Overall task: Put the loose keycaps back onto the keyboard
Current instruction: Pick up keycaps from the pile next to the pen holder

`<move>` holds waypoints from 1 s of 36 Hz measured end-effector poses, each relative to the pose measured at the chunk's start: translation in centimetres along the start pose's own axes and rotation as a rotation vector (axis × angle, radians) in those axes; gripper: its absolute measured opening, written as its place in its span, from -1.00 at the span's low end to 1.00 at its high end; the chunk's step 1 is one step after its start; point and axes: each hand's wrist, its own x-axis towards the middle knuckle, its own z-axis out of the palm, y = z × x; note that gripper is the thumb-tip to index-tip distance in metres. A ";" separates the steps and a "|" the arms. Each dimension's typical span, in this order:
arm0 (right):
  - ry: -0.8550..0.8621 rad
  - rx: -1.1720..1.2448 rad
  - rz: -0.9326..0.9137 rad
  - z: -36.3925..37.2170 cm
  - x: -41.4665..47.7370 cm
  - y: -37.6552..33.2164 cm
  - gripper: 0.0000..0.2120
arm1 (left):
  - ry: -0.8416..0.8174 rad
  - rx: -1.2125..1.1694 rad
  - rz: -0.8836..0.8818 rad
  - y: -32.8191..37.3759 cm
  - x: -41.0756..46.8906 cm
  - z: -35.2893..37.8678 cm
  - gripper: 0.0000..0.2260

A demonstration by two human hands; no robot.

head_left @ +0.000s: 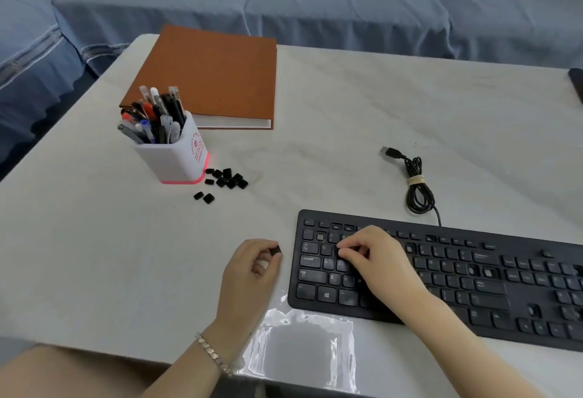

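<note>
Head view, one frame.

- The keyboard (pixel 492 287) lies flat on the table (pixel 347 97). At least one bare socket (pixel 320 236) shows pale in its number row, near its left end.
- The left hand (pixel 252 271) sits just off the keyboard's left edge, not touching it. Thumb and forefinger pinch one black keycap (pixel 276 251); the grip is narrow and the other fingers are curled in. There is a bracelet (pixel 211 353) on that wrist.
- The right hand (pixel 375 258) is over the keyboard's left letter block, with its fingers bent down onto the keys. Something dark sits at the fingertips, but we cannot tell whether they pinch a cap or only press on one.
- The loose keycaps (pixel 227 178) — about a dozen, black — lie scattered well beyond the keyboard's far-left corner, with two a little nearer than the rest.
- A white pen holder (pixel 173 151) stands just left of that scatter, farther from the keyboard. A closed brown book (pixel 211 78) lies farther off again.
- The USB cable (pixel 413 183) lies coiled and tied just beyond the keyboard's far edge, with its plug free on the table.
</note>
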 end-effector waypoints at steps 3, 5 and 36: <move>-0.007 -0.006 0.007 0.3 0.2 0.1 -0.87 | 0.010 -0.021 -0.008 0.0 0.0 0.0 -0.71; -0.005 -0.012 0.019 0.4 0.4 0.3 -0.87 | 0.018 -0.042 -0.020 0.0 -0.1 0.0 -0.71; -0.002 -0.065 0.081 1.2 1.0 0.6 -0.83 | 0.014 -0.023 0.016 -0.4 -0.1 0.1 -0.68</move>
